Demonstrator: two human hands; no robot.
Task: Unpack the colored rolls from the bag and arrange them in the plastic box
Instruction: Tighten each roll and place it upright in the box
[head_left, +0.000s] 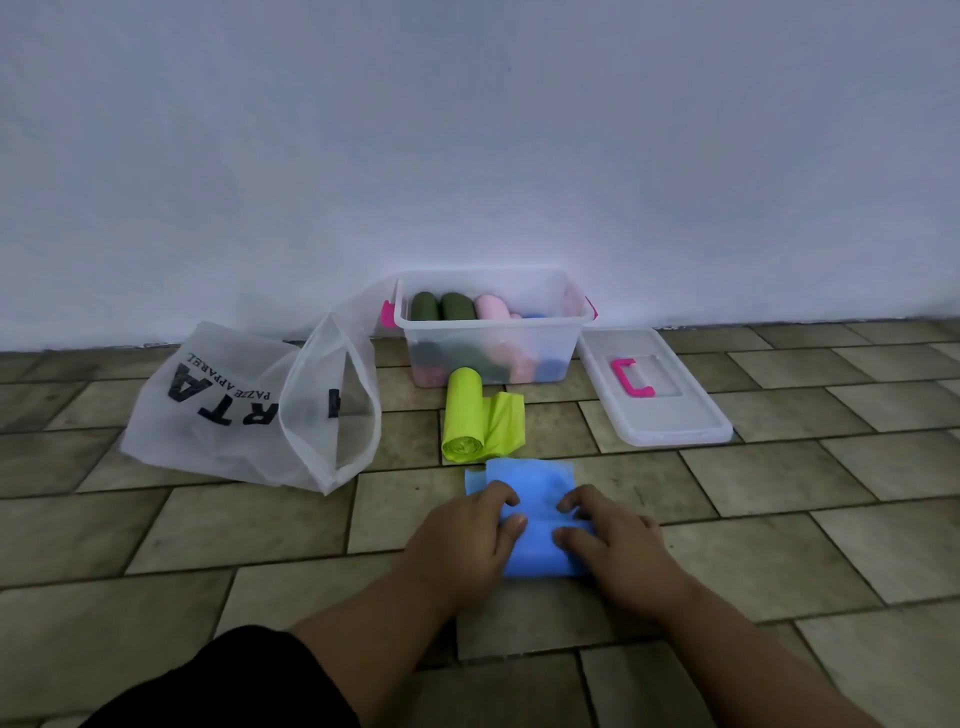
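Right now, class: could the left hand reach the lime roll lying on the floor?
Probably yes: the lime roll lies just beyond the blue roll the left hand grips, nothing standing between them, though the hand must let go first.

The plastic box stands open on top; a yellow-green roll lies just before its front, bag left, lid right.

Bare forearms — black fabric
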